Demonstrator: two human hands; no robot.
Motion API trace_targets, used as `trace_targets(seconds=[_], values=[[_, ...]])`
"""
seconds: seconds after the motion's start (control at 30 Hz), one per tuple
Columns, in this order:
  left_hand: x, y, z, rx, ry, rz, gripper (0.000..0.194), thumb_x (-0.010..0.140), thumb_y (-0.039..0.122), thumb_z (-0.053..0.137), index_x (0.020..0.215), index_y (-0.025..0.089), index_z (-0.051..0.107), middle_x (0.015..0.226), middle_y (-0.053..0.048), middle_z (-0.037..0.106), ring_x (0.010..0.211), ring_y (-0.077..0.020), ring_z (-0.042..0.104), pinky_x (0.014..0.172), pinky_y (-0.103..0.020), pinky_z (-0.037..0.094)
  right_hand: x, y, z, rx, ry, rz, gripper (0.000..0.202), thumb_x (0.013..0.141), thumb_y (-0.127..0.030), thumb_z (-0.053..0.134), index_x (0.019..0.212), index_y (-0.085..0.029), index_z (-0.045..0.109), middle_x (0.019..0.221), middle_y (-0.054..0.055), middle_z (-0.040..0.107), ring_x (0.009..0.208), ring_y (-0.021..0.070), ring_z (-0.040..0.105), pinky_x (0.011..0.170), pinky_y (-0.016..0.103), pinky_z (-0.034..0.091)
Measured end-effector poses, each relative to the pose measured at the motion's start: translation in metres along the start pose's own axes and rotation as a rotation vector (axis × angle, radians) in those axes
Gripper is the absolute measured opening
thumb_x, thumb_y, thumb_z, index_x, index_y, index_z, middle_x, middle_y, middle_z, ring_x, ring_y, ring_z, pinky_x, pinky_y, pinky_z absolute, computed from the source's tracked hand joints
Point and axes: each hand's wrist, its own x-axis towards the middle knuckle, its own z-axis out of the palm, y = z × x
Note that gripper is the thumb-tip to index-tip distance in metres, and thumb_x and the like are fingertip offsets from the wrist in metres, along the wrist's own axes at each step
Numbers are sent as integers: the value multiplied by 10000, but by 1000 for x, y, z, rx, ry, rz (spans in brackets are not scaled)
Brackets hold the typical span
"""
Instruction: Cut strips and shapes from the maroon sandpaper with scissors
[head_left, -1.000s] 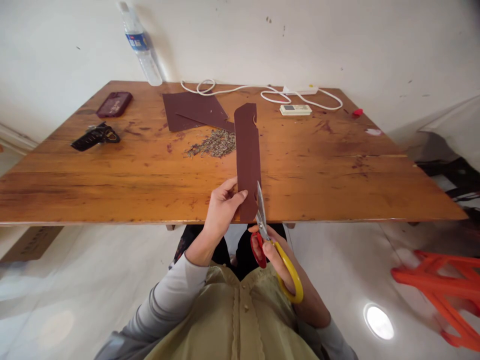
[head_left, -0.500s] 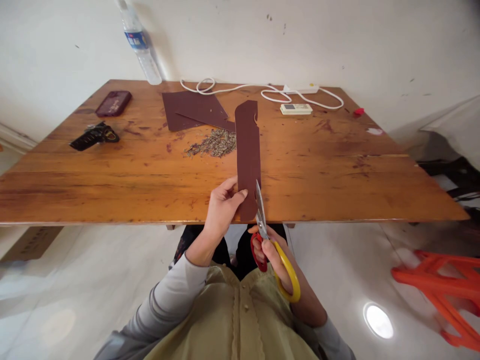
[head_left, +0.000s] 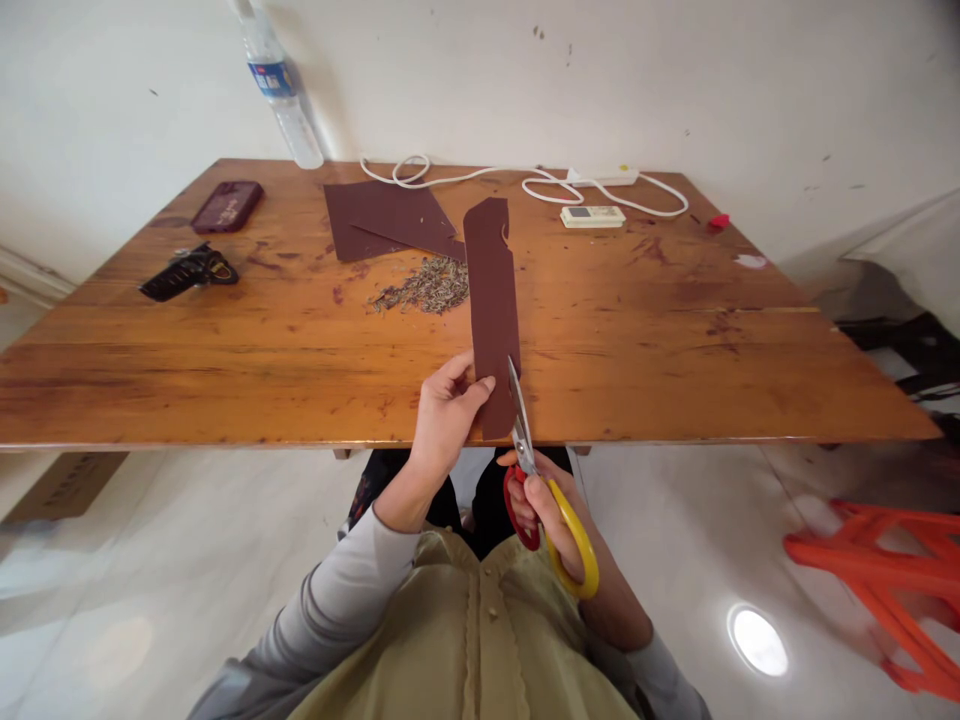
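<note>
My left hand (head_left: pixel 448 412) pinches a long dark-brown strip (head_left: pixel 491 300), which looks like stiff paper or thin leather, near its lower end. The strip stands nearly upright over the table's front edge and has a notch high on its right side. In my right hand (head_left: pixel 551 510) are scissors (head_left: pixel 523 415) with one red and one yellow handle, fingers wrapped through the loops. Their blades point upward and meet the strip's lower right edge, close to my left thumb. Behind the strip lie brown sheets (head_left: pixel 360 225) and a heap of small dry greyish-brown pieces (head_left: pixel 431 287).
On the wooden table (head_left: pixel 637 350) are a dark red phone case (head_left: pixel 227 206), a black object (head_left: pixel 189 272), a plastic bottle (head_left: pixel 281 90), a white power strip (head_left: pixel 604 178) with its cord and a remote control (head_left: pixel 592 217). An orange stool (head_left: pixel 877 560) stands at the right.
The strip's upper end has tilted slightly left. The scissors' tip has shifted slightly left over the strip, and the handles have moved a little. My left hand stays nearly in place.
</note>
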Motion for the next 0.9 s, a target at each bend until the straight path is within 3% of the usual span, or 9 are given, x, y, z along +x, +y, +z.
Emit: trace_targets(seconds=[0.23, 0.43, 0.6, 0.77, 0.9], values=[[1, -3, 1, -43, 33, 5, 263, 751, 218, 783, 1009, 232, 830, 990, -28, 812, 899, -204, 707, 861, -329, 559, 1, 9, -6, -51, 23, -75, 693, 868, -816, 689, 1208, -212, 686, 802, 24, 609, 584, 169, 532, 492, 292, 425], [0, -2, 2, -16, 34, 17, 262, 753, 223, 753, 1008, 227, 817, 963, -15, 804, 860, -192, 695, 827, -315, 543, 5, 16, -6, -129, 36, -101, 674, 892, -812, 637, 1209, -220, 691, 748, 3, 570, 545, 161, 475, 459, 278, 392], [0, -2, 2, 22, 54, 24, 249, 761, 237, 744, 1000, 225, 810, 906, -12, 784, 805, -188, 672, 791, -319, 534, 6, 19, -8, -146, 31, -120, 652, 882, -794, 671, 1208, -229, 695, 841, 31, 618, 631, 184, 549, 581, 320, 480], [1, -2, 3, 15, 53, 19, 267, 728, 236, 752, 988, 219, 811, 923, -16, 788, 821, -186, 674, 810, -321, 534, 9, 22, -8, -135, 55, -154, 626, 911, -784, 661, 1177, -218, 698, 745, -16, 539, 558, 146, 439, 502, 283, 360], [1, -1, 4, -11, 51, 22, 271, 717, 227, 762, 982, 221, 817, 921, -10, 794, 816, -177, 675, 805, -311, 530, 8, 21, -6, -109, 43, -138, 593, 917, -761, 686, 1162, -222, 690, 723, -45, 459, 564, 136, 374, 503, 279, 334]])
